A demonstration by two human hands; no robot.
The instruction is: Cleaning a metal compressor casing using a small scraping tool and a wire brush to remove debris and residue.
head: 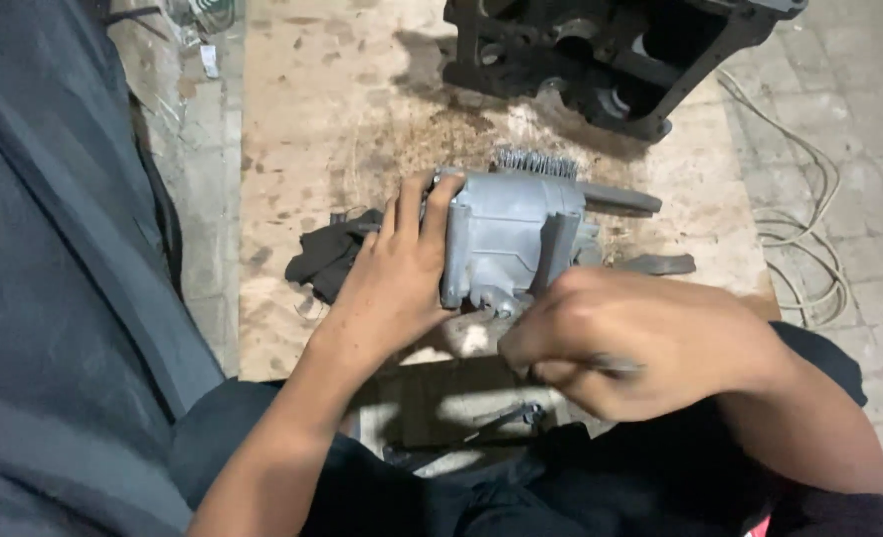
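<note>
Left hand: the left hand (402, 273) lies flat against the left side of the grey cast-metal housing (506, 239), fingers spread over its top edge.
Right hand: the right hand (640, 343) is curled into a fist just below the housing, pinching a thin metal tool (616, 366).
Housing: it sits on the stained wooden board (342, 99), between both hands.
Left of housing: a dark crumpled rag (327, 257).
Beyond housing: a black hollow metal casting (611, 50).
Right of housing: pale looped cable (809, 229).
</note>
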